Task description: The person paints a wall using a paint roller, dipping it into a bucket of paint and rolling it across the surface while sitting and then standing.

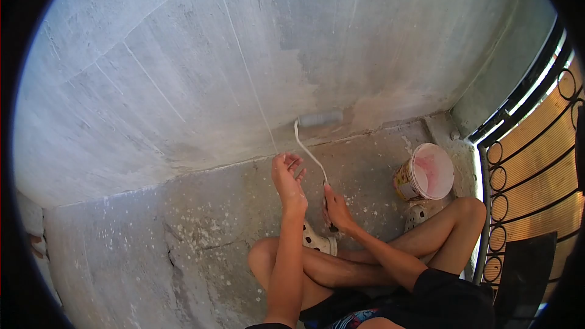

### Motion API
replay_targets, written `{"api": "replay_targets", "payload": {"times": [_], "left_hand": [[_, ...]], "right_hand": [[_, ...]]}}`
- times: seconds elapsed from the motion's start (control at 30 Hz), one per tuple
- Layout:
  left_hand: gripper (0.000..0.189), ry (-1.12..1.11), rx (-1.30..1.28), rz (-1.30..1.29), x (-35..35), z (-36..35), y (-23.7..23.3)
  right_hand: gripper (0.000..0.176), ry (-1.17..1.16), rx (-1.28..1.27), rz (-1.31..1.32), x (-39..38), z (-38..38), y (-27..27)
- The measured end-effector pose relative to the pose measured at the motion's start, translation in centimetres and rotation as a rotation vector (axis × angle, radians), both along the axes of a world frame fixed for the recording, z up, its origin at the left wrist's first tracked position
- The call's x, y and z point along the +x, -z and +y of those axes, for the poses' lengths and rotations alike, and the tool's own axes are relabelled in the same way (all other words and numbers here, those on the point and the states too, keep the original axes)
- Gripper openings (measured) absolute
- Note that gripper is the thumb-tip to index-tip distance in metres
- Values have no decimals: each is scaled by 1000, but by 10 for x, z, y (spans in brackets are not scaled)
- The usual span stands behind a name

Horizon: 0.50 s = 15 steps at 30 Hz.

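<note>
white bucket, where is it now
Head view, right side: the round white bucket with pink inside stands on the grey concrete floor, between the right hand and the black metal gate.

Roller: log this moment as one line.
right hand: holding roller | roller: head against lower wall | left hand: raised, empty | bucket: on floor, pink inside

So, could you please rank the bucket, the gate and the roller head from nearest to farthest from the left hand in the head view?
1. Roller head: at the wall, ahead and slightly right of the left hand.
2. Bucket: off to the right.
3. Gate: far right, past the bucket.
</note>
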State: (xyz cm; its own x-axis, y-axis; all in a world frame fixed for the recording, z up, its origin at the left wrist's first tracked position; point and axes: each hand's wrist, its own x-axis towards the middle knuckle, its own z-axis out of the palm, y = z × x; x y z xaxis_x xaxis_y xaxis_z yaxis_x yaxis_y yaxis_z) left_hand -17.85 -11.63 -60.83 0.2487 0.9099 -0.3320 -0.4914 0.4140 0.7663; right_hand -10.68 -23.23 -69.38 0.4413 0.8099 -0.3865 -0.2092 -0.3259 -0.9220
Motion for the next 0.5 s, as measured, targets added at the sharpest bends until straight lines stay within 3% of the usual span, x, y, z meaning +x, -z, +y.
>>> {"api": "replay_targets", "payload": {"times": [0.13, 0.33, 0.47, 0.5], "left_hand": [[23, -28, -21, 31, 4, 0, 0], [22, -32, 19, 20, 9, 1, 2], [22, -9, 5, 46, 8, -4, -1], [22, -9, 9, 62, 8, -4, -3]], "right_hand": [[58, 28, 167, -25, 11, 25, -7], [57, 44, -37, -313, 18, -6, 59], [57, 1, -160, -327, 24, -9, 18], [56, 21, -47, -414, 24, 1, 3]]}}
